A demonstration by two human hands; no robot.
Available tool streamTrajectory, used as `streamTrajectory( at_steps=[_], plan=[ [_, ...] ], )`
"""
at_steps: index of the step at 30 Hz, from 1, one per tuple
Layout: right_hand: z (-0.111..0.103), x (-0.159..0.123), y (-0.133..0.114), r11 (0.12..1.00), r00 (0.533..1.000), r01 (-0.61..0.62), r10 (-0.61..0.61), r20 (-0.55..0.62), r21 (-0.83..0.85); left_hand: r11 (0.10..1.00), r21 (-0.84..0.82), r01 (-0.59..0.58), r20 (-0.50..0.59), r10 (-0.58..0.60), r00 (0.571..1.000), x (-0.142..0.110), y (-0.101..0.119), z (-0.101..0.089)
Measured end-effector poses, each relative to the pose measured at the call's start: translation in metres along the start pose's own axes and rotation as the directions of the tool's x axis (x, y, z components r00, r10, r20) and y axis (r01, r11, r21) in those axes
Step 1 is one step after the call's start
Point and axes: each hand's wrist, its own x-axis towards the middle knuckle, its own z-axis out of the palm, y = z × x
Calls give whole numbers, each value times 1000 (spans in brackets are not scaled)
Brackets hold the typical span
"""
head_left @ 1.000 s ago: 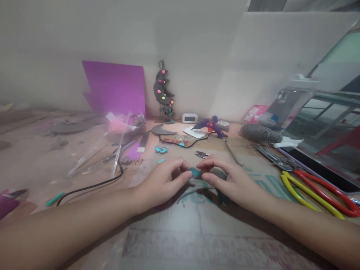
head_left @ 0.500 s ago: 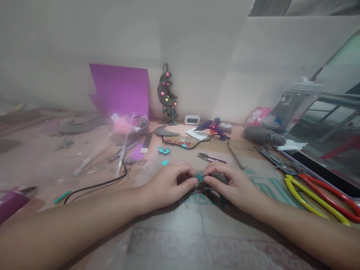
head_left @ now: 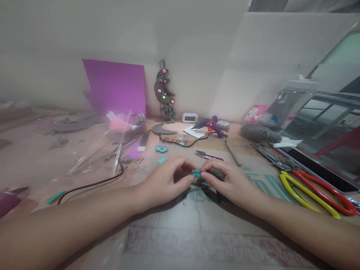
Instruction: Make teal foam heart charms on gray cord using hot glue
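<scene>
Between my fingertips, low over the middle of the table, is a small teal cut-out piece (head_left: pixel 196 174) with some grey around it. My left hand (head_left: pixel 171 178) pinches it from the left with thumb and fingers. From the other side my right hand (head_left: pixel 227 182) pinches its right edge. Its full shape is partly hidden by the fingers. Just beyond my left hand lie a loose teal piece (head_left: pixel 161 160) and a grey-and-teal butterfly-like piece (head_left: pixel 161 149). Small thread snips (head_left: pixel 209 155) rest beyond my right hand.
A purple glue gun (head_left: pixel 210 125) with a lit red light stands at the back. Grey yarn (head_left: pixel 260 134), red-and-yellow-handled scissors (head_left: pixel 317 191) and a phone (head_left: pixel 317 168) lie right. A moon ornament (head_left: pixel 163 90) leans on the wall near a purple sheet (head_left: pixel 118 88).
The view has shifted slightly, so the table things appear a little further left. Both hands still pinch the teal piece, its visible part now looking slightly turned.
</scene>
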Motion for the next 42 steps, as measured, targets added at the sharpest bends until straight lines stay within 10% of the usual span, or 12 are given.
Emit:
streamTrajectory(
  at_steps=[42],
  plan=[
    [0,-1,2,992,995,97,-96,14,-75,996,72,47,9,-48,999,0,3,-4]
  ],
)
